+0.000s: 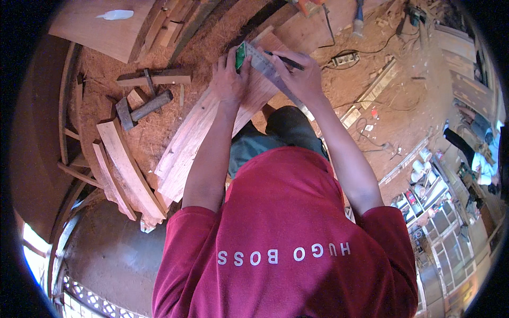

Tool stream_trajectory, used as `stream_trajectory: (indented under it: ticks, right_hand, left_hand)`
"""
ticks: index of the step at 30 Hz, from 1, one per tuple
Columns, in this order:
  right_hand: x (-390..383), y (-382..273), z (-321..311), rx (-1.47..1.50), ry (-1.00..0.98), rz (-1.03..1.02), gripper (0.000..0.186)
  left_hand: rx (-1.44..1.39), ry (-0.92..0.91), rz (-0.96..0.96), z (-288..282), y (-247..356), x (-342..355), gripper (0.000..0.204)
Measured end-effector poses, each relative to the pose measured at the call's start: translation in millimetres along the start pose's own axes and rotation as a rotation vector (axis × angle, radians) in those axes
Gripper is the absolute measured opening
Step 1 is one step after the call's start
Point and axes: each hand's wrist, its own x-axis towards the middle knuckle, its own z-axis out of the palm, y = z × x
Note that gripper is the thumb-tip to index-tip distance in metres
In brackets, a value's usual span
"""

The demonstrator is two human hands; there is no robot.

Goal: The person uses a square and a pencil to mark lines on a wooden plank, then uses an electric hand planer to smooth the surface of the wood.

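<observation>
My left hand [229, 79] grips the green stock of a try square [240, 53], whose metal blade lies slanting across a long pale plank [183, 135]. My right hand [301, 80] holds a dark pencil or marker [290, 62] over the blade, with its tip near the blade's upper end. The plank runs from upper middle down to the left, beside my knees. My fingertips on the far side of the stock are partly hidden.
A wooden-handled hammer [151, 108] and several boards [127, 164] lie at left. A leaning panel [95, 29] stands upper left. A power strip [343, 60], cables and long strips lie right. A person in light clothing [482, 167] is at the far right, near cluttered containers [419, 175].
</observation>
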Motion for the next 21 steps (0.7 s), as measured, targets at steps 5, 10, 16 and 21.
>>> stream_trajectory:
  ticks: [5, 10, 16, 21]
  right_hand:
    - [9.6, -0.2, 11.7, -0.049, -0.015, -0.117, 0.020]
    - [-29.0, 13.2, -28.0, -0.142, -0.028, -0.037, 0.025]
    - [-71.0, 13.0, -36.4, 0.624, -0.158, 0.535, 0.033]
    - [-108.4, 2.0, -12.4, 0.920, 0.159, 0.717, 0.028]
  left_hand:
    - [0.000, -0.007, 0.002, -1.8, 3.1, 0.1, 0.048]
    - [-0.042, 0.019, -0.019, -5.2, 1.0, -3.2, 0.048]
    - [-0.456, -0.012, -0.034, -32.3, 39.5, -33.8, 0.039]
    - [-0.670, -0.217, 0.314, -49.7, 90.7, -92.4, 0.046]
